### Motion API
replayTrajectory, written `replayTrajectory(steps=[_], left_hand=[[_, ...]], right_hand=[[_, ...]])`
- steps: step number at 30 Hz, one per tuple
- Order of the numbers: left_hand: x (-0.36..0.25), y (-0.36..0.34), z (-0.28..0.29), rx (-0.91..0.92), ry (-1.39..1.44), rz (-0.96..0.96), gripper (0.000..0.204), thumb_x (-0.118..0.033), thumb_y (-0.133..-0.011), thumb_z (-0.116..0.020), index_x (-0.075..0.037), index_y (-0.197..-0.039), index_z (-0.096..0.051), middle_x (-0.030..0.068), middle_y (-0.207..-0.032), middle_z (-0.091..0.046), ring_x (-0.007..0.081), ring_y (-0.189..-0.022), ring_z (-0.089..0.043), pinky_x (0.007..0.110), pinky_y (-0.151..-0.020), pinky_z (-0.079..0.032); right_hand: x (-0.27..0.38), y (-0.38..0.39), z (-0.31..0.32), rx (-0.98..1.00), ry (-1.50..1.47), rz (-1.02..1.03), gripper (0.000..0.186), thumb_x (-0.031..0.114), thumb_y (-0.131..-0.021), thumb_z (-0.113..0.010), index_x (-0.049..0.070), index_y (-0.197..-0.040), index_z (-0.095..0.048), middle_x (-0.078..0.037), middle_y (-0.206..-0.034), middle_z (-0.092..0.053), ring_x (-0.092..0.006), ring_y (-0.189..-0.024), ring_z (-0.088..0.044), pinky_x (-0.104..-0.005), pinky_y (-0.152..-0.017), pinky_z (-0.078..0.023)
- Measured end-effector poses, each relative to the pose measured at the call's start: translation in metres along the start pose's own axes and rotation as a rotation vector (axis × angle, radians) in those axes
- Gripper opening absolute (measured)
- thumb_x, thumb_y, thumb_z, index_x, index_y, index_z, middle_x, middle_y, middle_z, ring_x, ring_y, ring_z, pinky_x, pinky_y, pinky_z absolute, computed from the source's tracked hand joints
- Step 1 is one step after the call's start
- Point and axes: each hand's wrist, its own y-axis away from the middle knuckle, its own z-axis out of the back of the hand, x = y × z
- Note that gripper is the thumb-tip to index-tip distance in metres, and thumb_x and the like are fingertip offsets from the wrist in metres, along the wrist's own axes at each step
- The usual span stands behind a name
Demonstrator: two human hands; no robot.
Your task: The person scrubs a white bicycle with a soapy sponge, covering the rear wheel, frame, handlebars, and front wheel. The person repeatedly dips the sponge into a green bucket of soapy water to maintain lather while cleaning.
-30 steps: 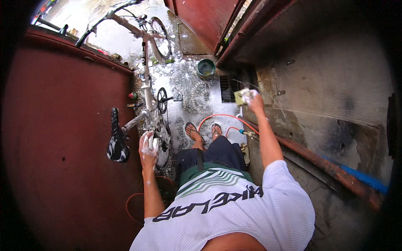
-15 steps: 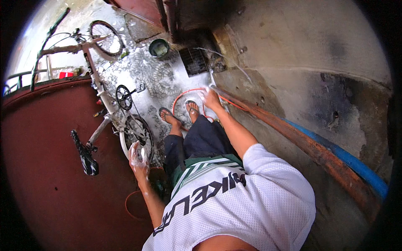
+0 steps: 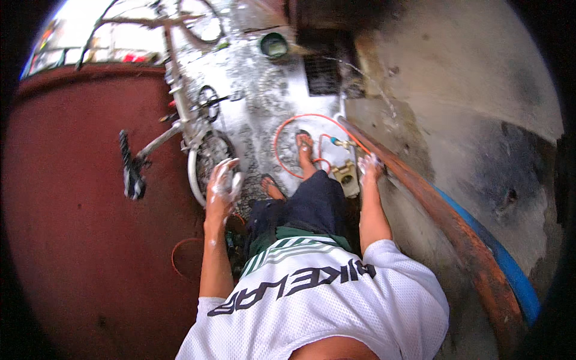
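Note:
A foam-covered bicycle (image 3: 178, 90) stands at the left, its black saddle (image 3: 133, 174) nearest me. My left hand (image 3: 222, 189), coated in white suds, is raised beside the rear wheel (image 3: 211, 157) with its fingers apart and nothing in them. On the other side my right hand (image 3: 371, 168), also sudsy, is close to the rusty pipe (image 3: 414, 186); its fingers look loosely stretched, slightly blurred. Left of that hand are a beige block-like object (image 3: 346, 178) with a hole and a brass fitting (image 3: 343, 143) with a blue end. An orange hose (image 3: 277, 135) loops around my feet.
A dark red panel (image 3: 90, 180) fills the left side. Ahead stand a dark green bucket (image 3: 273, 45) and a drain grate (image 3: 323, 75). Suds cover the patterned floor (image 3: 264, 96). A blue pipe (image 3: 498, 249) runs beside the rusty one, along the stained concrete wall (image 3: 462, 78).
My right hand has drawn back toward my body, beside the beige object. The left hand has risen with fingers more spread. My view has shifted, so the bicycle appears farther up and right.

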Motion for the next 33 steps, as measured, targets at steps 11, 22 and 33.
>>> replayTrajectory(steps=[11,22,33], left_hand=[[0.096,0.134,0.023,0.030,0.028,-0.018,0.028,-0.012,-0.086,-0.063,-0.005,-0.113,-0.061,0.0139,-0.109,-0.062,0.0323,-0.104,-0.059,0.038,-0.088,-0.048],[0.164,0.181,0.019,0.008,0.381,-0.067,0.030,-0.022,-0.092,-0.058,-0.006,-0.117,-0.061,0.0160,-0.110,-0.064,0.0296,-0.101,-0.063,0.035,-0.087,-0.048],[0.181,0.139,0.030,-0.506,1.099,-0.082,0.048,-0.041,-0.101,-0.040,0.001,-0.115,-0.056,0.0088,-0.102,-0.062,0.0188,-0.090,-0.060,0.032,-0.078,-0.049]], right_hand=[[-0.012,0.109,0.081,0.076,0.192,0.362,0.059,0.052,-0.096,-0.048,-0.003,-0.086,-0.067,-0.010,-0.086,-0.067,-0.0185,-0.071,-0.060,-0.0282,-0.066,-0.047],[0.014,0.262,-0.126,0.784,0.823,1.164,0.032,0.016,-0.080,-0.060,0.007,-0.111,-0.065,-0.016,-0.105,-0.065,-0.0320,-0.098,-0.061,-0.0419,-0.081,-0.049],[-0.066,0.493,-0.294,1.373,0.661,1.048,0.049,0.050,-0.093,-0.051,0.006,-0.077,-0.064,-0.004,-0.060,-0.055,-0.0164,-0.052,-0.056,-0.0322,-0.048,-0.043]])
